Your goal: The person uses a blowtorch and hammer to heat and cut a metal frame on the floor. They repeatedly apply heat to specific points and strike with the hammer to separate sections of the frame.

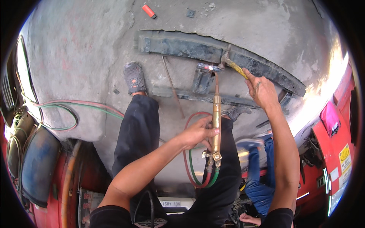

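Observation:
My left hand (199,133) is closed round the brass body of a gas torch (216,110). Its thin tip points away from me at a short metal piece (209,67) with a bright glowing spot. My right hand (263,91) grips the yellow handle of a hammer (236,68). The hammer's head is close beside the glowing piece, over the edge of a long, dark curved metal beam (182,45) on the ground. I cannot tell whether the head touches the piece. A dark bracket (202,81) stands below the glow. Red and green hoses (216,176) hang from the torch's valves.
A thin rod (173,87) lies right of my shoe (134,78). An orange-red object (149,11) lies on the concrete beyond the beam. More hoses (76,104) run off left past a blue cylinder (38,167). Another person in blue jeans (258,186) is close on my right, near red bodywork (330,140).

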A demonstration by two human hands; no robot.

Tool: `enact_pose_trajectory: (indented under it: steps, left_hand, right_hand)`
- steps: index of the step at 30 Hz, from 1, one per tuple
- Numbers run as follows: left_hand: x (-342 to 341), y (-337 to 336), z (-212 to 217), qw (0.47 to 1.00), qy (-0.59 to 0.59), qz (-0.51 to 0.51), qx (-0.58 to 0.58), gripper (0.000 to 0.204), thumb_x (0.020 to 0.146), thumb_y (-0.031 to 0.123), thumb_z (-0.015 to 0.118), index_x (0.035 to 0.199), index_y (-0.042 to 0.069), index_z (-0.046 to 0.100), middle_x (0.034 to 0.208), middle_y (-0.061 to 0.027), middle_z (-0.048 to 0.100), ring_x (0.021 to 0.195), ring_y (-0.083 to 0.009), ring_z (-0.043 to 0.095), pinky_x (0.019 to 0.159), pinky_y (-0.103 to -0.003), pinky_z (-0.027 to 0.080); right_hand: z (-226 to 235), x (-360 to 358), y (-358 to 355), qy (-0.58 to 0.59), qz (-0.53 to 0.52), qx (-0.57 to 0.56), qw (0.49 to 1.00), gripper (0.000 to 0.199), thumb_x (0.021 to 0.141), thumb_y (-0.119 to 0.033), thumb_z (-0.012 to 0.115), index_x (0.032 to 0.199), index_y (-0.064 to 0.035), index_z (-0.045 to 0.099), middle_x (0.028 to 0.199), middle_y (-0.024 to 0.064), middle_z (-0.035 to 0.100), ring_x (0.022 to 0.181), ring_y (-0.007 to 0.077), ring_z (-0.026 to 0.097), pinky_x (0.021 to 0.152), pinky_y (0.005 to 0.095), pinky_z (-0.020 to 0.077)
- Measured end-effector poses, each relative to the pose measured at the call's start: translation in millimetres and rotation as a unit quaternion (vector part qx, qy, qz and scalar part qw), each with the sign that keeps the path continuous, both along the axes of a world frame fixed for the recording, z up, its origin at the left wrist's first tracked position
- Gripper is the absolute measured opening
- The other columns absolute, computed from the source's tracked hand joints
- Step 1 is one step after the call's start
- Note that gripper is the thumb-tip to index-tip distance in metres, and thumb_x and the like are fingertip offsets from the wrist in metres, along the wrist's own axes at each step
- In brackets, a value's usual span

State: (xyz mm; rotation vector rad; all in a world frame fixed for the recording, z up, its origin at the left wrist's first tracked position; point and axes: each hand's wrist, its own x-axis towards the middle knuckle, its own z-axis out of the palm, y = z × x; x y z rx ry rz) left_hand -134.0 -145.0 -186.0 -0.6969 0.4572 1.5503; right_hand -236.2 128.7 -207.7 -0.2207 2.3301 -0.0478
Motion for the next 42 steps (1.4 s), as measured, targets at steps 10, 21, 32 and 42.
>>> enact_pose_trajectory:
  steps: [10,21,32,42]
  left_hand:
    - [-7.9,-3.8,5.0,0.998,0.006,-0.061,0.005,0.065,0.101,0.016,0.061,0.155,0.001,0.028,0.126,-0.0142,0.057,0.104,-0.0246,0.066,0.071,-0.040,0.065]
    - [46.7,36.3,85.7,0.994,0.001,-0.107,-0.023,0.066,0.102,0.017,0.059,0.158,0.010,0.024,0.121,-0.0108,0.057,0.105,-0.0236,0.064,0.072,-0.042,0.066]
    - [105.9,169.1,234.7,0.971,0.093,-0.172,-0.140,0.058,0.100,0.025,0.064,0.145,-0.001,0.039,0.115,-0.0104,0.058,0.106,-0.0243,0.064,0.080,-0.043,0.063]
    - [139.8,263.6,321.0,0.952,0.178,-0.198,-0.152,0.049,0.101,0.012,0.059,0.145,0.002,0.040,0.108,-0.0097,0.061,0.097,-0.0228,0.067,0.075,-0.040,0.064]
  right_hand:
    - [25.2,39.4,4.8,-0.060,-0.080,0.030,0.995,0.043,0.099,-0.023,0.060,0.141,-0.0137,0.059,0.085,0.0239,0.071,0.081,0.0419,0.069,0.072,0.0499,0.0541]
    - [218.8,288.6,-36.0,-0.024,-0.879,-0.232,0.415,0.040,0.097,-0.020,0.066,0.127,-0.0012,0.050,0.071,0.0028,0.051,0.046,0.0101,0.047,0.039,0.0254,0.0395]
    - [292.7,381.2,112.9,-0.007,-0.881,-0.369,0.296,0.042,0.097,-0.017,0.065,0.131,0.0013,0.048,0.075,0.0065,0.055,0.051,0.0140,0.053,0.044,0.0285,0.0453]
    - [318.5,467.5,173.0,0.004,-0.910,-0.360,0.208,0.033,0.096,-0.015,0.064,0.122,-0.0010,0.049,0.075,0.0071,0.056,0.053,0.0156,0.055,0.045,0.0311,0.0463]
